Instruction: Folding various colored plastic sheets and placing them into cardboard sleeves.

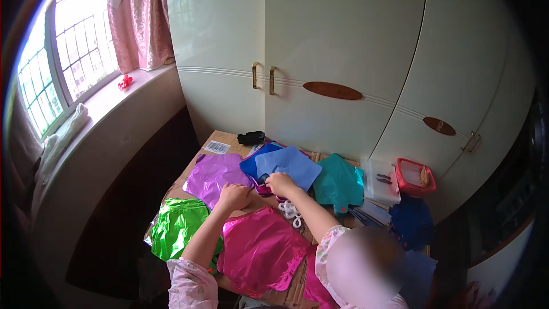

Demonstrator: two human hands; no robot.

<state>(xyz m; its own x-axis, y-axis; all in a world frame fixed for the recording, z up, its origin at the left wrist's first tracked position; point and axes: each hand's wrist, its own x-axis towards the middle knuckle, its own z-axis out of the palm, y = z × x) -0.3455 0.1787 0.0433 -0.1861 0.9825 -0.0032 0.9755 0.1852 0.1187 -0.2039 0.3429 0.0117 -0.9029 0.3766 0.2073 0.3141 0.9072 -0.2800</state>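
Observation:
Shiny foil sheets lie spread over a cardboard surface [219, 137]. My left hand [234, 195] rests knuckles up on the lower edge of a purple foil sheet [213, 174], just above a magenta sheet [260, 249]; its fingers are hidden. My right hand [281, 183] is closed on the lower edge of a light blue sheet [290, 165], which lies over a darker blue one [253, 164]. A few small white rings [291, 210] lie beside my right forearm.
A green foil sheet [176, 226] lies at the left, a teal one [339, 186] at the right. Further right are a clear plastic box [382, 182], a red basket [415, 176] and dark blue sheets [412, 221]. A black object [250, 137] sits by the cream wardrobe doors [337, 51].

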